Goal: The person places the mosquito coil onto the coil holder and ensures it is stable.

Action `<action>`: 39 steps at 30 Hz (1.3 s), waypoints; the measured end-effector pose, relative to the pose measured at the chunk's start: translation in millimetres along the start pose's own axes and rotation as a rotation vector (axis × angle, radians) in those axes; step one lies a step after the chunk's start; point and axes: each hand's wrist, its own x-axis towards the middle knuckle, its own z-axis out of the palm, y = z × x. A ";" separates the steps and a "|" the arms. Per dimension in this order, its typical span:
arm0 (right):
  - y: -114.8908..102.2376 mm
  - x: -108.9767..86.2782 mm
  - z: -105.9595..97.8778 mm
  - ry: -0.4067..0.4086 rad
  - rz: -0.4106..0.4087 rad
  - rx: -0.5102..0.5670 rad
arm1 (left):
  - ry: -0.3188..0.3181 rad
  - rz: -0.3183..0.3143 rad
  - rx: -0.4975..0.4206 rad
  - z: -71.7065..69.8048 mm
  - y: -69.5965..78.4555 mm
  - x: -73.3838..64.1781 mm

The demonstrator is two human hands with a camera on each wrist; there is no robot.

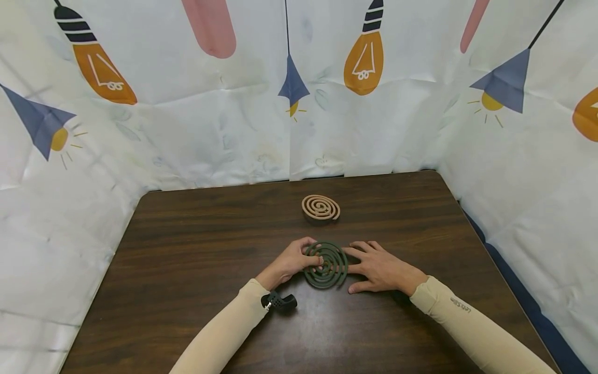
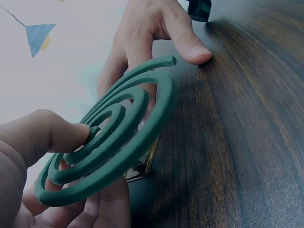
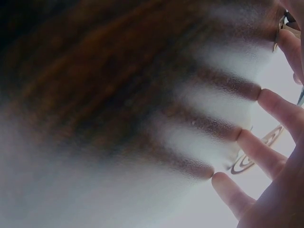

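A green spiral mosquito coil (image 1: 322, 286) is pinched by my left hand (image 1: 294, 258), thumb on its top face near the centre and fingers underneath. In the left wrist view the coil (image 2: 78, 194) is tilted, held above the table. My right hand (image 1: 383, 267) lies at the coil's right side with its fingers spread. The right wrist view shows several of its fingertips resting on the tabletop. Partly hidden under the coil is a thin gold-coloured metal piece (image 2: 151, 164), close to the right hand's index finger; whether that finger touches it I cannot tell.
Beyond the hands, a tan spiral coil (image 1: 320, 207) sits raised on a dark base. The dark wood-grain table (image 1: 210, 234) is bordered at the back and sides by white printed cloth (image 1: 243, 135). A black device (image 1: 282, 302) is strapped to the left wrist.
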 end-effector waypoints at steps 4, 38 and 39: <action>0.2 -0.3 0.2 0.002 -0.001 0.000 | -0.012 0.007 0.012 -0.2 -0.2 1.3; 0.5 0.1 1.6 0.005 -0.006 0.003 | 0.014 0.023 0.036 1.6 -1.4 1.4; 0.5 -0.1 1.4 0.005 -0.005 0.004 | 0.011 0.022 0.031 1.7 -1.4 1.6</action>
